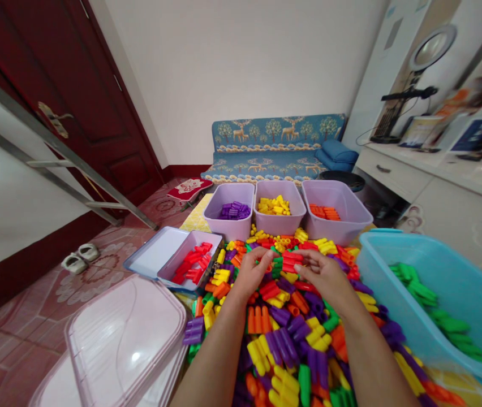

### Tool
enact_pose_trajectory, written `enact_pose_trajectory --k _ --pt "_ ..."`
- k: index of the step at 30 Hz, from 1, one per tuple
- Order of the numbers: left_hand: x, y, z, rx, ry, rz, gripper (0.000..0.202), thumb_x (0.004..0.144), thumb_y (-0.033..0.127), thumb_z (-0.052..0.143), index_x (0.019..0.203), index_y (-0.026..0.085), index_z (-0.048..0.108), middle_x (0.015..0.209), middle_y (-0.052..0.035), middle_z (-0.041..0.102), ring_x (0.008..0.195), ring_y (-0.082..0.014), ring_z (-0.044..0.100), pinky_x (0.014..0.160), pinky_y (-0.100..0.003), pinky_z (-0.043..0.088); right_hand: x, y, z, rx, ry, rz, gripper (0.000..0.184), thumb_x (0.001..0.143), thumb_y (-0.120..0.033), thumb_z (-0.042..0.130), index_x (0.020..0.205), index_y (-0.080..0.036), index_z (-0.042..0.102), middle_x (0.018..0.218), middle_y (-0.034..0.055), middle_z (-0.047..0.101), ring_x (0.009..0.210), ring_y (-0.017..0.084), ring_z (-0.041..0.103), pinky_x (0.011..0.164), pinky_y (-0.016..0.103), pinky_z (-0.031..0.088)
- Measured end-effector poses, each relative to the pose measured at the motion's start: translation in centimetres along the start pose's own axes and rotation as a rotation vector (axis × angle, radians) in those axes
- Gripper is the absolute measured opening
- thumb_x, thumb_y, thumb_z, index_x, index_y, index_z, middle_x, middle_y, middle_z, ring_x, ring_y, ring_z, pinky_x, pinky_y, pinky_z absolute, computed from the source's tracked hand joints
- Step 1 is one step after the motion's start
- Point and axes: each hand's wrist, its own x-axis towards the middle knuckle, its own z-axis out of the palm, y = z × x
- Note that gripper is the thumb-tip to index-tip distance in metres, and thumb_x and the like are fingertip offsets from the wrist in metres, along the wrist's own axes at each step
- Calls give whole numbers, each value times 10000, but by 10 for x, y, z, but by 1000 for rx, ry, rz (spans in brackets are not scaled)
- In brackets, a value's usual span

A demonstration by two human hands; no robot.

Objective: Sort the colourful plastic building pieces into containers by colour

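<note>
In the head view, my right hand [322,278] has its thumb and fingers closed on a red ribbed plastic building piece [291,261]. My left hand [254,271] is just left of it, thumb and forefinger pinched together; whatever lies between them is too small to make out. Under both hands spreads a thick pile of mixed pieces, among them a purple piece [282,346], a yellow piece [284,387], an orange piece [259,320] and a green piece [304,384]. Both forearms reach across this pile.
Sorted pieces sit in three lilac bins: purple in the left bin [229,227], yellow in the middle bin [280,224], orange in the right bin [338,229]. A hinged box [147,254] holds red pieces; a turquoise tub [448,271] holds green ones. Clear lids [126,333] lie stacked left.
</note>
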Motion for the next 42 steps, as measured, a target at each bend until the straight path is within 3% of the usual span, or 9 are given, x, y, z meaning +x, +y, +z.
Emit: enact_pose_trajectory --k 4,9,17,20,22,26,31,37,42 --pt "0 -1 0 -25 47 -48 476 890 497 439 895 116 724 887 -85 706 853 -198 631 803 -291 466 -1 -2 -1 15 10 41 382 657 -328 693 995 -162 631 873 71 694 789 223 676 669 328 559" --pt "0 -2 1 -6 0 -26 430 880 471 478 911 119 722 881 -80 709 843 -194 627 790 -282 467 -1 -3 -1 33 23 40 389 649 -335 706 990 -162 635 846 61 689 757 215 673 646 319 559" --pt "-3 5 -6 -41 17 -20 392 823 460 568 696 105 675 633 -33 636 619 -123 553 622 -221 424 0 -2 -2 11 74 -6 373 640 -336 699 970 -168 654 839 61 694 784 217 669 675 323 547" --pt "-7 15 -21 60 -144 -25 377 737 477 664 666 107 668 542 0 573 511 -87 468 520 -200 357 0 -2 -4 0 98 -7 389 643 -349 695 982 -164 653 816 58 682 757 211 661 646 319 544" --pt "-9 22 -31 213 -272 -31 366 678 471 719 784 121 707 546 10 575 489 -83 450 486 -199 318 1 -1 -5 -12 110 -8 397 646 -354 693 992 -164 652 806 54 668 744 205 654 627 313 541" --pt "-11 30 -38 376 -396 -35 512 579 439 787 1008 172 703 781 -26 683 636 -126 566 568 -207 390 2 2 -6 -9 117 -1 413 644 -354 698 1012 -172 654 814 46 649 749 200 645 613 306 542" --pt "-11 25 -31 417 -512 -71 400 669 328 707 1043 186 703 795 -11 681 671 -132 572 611 -213 418 2 5 -7 14 113 4 425 644 -353 700 1023 -167 651 801 38 640 729 189 639 610 301 545" --pt "-8 22 -22 308 -275 -31 348 760 297 623 1069 146 676 756 -17 643 656 -126 541 622 -224 410 1 2 -6 14 115 -6 419 642 -358 707 1013 -170 653 812 45 658 732 190 642 606 296 540" --pt "-6 16 -11 47 -169 -66 408 702 265 712 1078 127 634 727 -8 608 672 -121 550 628 -214 432 1 -1 -4 33 104 8 418 632 -358 713 997 -165 652 788 39 653 696 186 639 583 294 536"
